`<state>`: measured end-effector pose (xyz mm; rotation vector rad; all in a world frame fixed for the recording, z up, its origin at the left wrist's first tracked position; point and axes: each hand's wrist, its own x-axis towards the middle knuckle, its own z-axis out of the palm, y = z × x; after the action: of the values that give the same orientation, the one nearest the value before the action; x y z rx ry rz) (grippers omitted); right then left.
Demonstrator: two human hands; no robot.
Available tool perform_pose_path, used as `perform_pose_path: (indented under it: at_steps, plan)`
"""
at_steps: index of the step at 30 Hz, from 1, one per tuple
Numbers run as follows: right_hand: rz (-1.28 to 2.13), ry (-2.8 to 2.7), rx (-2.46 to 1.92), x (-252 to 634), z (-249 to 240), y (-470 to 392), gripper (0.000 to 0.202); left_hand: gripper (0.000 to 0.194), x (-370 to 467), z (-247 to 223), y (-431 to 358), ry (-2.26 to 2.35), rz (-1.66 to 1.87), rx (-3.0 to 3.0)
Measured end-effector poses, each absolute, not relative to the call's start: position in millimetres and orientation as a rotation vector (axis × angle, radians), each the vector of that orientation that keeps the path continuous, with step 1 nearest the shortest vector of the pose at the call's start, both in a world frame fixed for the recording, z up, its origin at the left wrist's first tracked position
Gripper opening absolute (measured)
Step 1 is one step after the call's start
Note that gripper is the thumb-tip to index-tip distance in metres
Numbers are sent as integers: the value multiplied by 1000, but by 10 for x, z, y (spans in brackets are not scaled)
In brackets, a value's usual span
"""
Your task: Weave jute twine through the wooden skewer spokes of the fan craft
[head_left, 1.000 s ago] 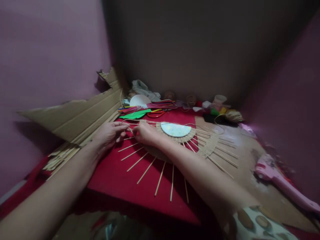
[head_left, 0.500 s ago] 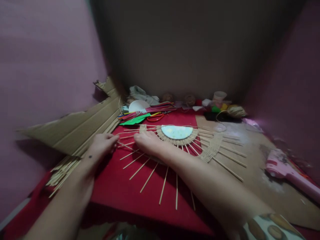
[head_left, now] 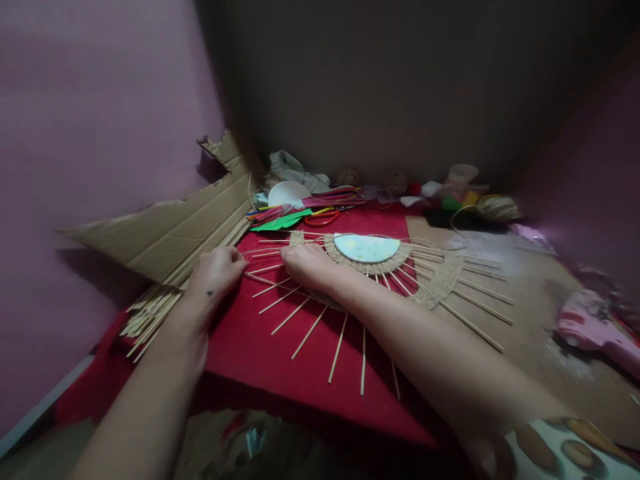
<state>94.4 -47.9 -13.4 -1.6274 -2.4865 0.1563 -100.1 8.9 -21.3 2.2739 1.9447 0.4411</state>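
A half-round woven piece (head_left: 439,283) with thin sticks fanning out lies on the red cloth (head_left: 240,353) and a brown board. Its flat side, with a pale blue half-disc (head_left: 367,248), faces away from me. My left hand (head_left: 220,270), at the left ends of the sticks, is closed with the fingertips pinching a twine strand that runs toward the weave. Across the piece reaches my right arm; my right hand (head_left: 303,263) rests closed on the weave's left part, its fingertips hidden from view.
Folded cardboard (head_left: 165,233) and a bundle of sticks (head_left: 150,320) lie at left. Behind are red-handled scissors (head_left: 323,218), green sheets (head_left: 283,221), a white cup (head_left: 463,175) and a twine ball (head_left: 497,207). A pink glue gun (head_left: 590,323) is at right.
The whole view has shifted, so the scene sits slightly higher and further right. My left hand stays at the stick ends and my right hand on the weave.
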Motion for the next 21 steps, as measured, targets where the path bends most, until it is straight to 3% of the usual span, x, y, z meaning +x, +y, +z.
perform_pose_path:
  at_steps: [5, 13, 21]
  plan:
    - [111, -2462, -1570, 958, -170, -458, 32, 17, -953, -206, 79, 1891, 592, 2330]
    - [190, -2346, -1576, 960, -190, -487, 23, 13, -698, -151, 138, 1361, 866, 1687]
    - [357, -2018, -1565, 1056, -229, -380, 24, 17, -342, -114, 470, 1261, 802, 1843]
